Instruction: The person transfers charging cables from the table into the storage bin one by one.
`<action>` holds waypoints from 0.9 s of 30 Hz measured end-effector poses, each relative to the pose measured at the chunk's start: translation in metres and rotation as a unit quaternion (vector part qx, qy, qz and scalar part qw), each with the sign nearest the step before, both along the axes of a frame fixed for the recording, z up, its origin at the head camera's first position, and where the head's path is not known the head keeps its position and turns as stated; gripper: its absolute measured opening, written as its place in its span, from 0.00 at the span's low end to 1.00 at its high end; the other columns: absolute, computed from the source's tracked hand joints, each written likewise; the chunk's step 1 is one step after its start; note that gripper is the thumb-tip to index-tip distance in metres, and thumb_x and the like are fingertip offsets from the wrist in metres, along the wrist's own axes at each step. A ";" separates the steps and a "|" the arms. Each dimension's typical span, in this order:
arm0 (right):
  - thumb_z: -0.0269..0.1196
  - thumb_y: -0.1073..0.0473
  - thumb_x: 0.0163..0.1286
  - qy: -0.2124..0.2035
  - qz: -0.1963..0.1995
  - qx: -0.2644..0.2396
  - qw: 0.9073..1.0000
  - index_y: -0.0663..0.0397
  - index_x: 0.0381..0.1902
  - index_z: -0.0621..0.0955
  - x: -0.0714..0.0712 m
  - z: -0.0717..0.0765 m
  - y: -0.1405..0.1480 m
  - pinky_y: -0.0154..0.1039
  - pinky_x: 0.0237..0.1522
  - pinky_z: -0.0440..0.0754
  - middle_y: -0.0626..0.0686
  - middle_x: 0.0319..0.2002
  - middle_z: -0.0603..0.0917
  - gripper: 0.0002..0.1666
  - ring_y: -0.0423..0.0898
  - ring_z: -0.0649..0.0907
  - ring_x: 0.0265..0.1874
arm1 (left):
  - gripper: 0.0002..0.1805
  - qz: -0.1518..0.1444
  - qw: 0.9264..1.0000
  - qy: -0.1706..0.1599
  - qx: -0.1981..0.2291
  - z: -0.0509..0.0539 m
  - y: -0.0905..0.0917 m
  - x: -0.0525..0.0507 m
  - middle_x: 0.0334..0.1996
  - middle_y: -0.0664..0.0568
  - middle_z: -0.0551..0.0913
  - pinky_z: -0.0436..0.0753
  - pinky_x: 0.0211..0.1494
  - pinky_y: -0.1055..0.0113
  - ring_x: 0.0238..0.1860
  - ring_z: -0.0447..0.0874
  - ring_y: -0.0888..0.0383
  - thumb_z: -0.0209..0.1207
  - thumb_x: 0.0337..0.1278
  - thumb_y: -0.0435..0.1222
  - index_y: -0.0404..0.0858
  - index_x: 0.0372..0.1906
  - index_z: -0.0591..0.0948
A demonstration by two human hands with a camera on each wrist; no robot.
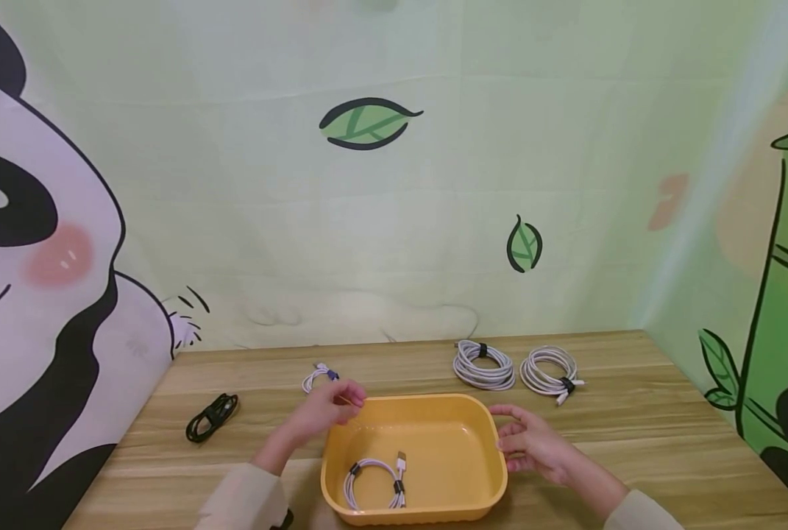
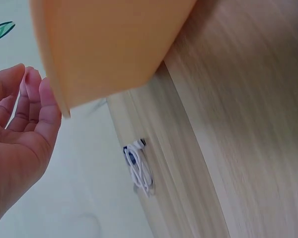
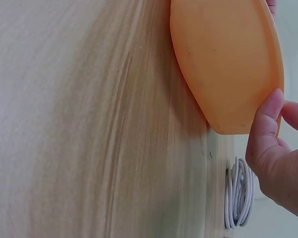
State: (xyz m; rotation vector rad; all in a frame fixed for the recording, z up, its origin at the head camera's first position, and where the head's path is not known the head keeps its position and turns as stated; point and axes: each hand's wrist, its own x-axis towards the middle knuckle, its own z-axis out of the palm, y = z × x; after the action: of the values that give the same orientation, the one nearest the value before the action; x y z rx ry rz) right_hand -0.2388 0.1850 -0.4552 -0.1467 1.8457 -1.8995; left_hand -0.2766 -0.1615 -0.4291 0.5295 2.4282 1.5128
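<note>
A yellow plastic bin (image 1: 433, 405) stands near me on the wooden table, with a white USB cable (image 1: 367, 465) coiled inside at its left. My left hand (image 1: 330, 405) is at the bin's back left corner. Its fingers bend loosely by the rim, and the left wrist view shows no finger wrapped round it. At the right end of the bin, my right hand (image 1: 536, 445) holds the rim; the right wrist view shows thumb and finger at the rim edge. A small white cable bundle (image 1: 318, 375) lies just behind the left hand.
To the left lies a black cable bundle (image 1: 212, 417). Behind the bin at the right are two coiled light-grey cables, one farther left (image 1: 483, 366) and one farther right (image 1: 552, 373), each with a black tie. A printed cloth (image 1: 268, 221) hangs behind the table.
</note>
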 end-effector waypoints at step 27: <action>0.55 0.71 0.55 -0.004 0.002 -0.004 1.000 0.64 0.63 0.51 0.000 0.000 0.000 0.32 0.24 0.78 0.52 0.32 0.74 0.39 0.41 0.77 0.23 | 0.14 0.071 0.997 0.000 -0.006 -0.002 -0.056 0.005 0.40 0.39 0.76 0.78 0.41 0.56 0.40 0.75 0.52 0.52 0.52 0.27 0.27 0.45 0.72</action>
State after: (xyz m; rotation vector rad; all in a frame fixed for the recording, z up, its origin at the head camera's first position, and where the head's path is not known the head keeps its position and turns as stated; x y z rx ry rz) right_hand -0.2391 0.1851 -0.4554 -0.1465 1.8315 -1.9020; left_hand -0.2711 -0.2176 -0.4307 0.3601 2.5202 1.5517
